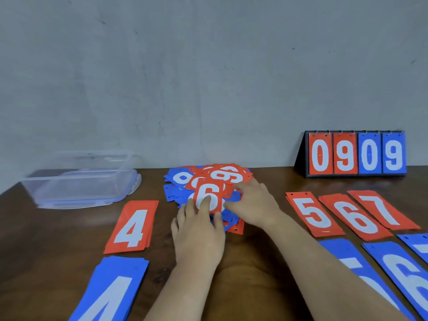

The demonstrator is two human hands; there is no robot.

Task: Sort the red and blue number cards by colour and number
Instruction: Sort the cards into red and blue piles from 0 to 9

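A loose heap of red and blue number cards [185,179] lies at the middle back of the table. On its near side lies a red 6 card [209,189]. My left hand [199,232] rests on the near end of that card with fingers spread flat. My right hand [252,202] lies on the heap just right of it, fingers reaching under or against the cards. Sorted stacks lie around: red 4 [133,227], blue 4 [111,290], red 5 [313,214], red 6 [354,217], red 7 [382,209], blue 5 [361,267], blue 6 [403,274].
A clear plastic box with lid [83,179] stands at the back left. A flip scoreboard [356,155] showing 0 9 0 9 stands at the back right against the wall. Another blue card [416,244] pokes in at the right edge.
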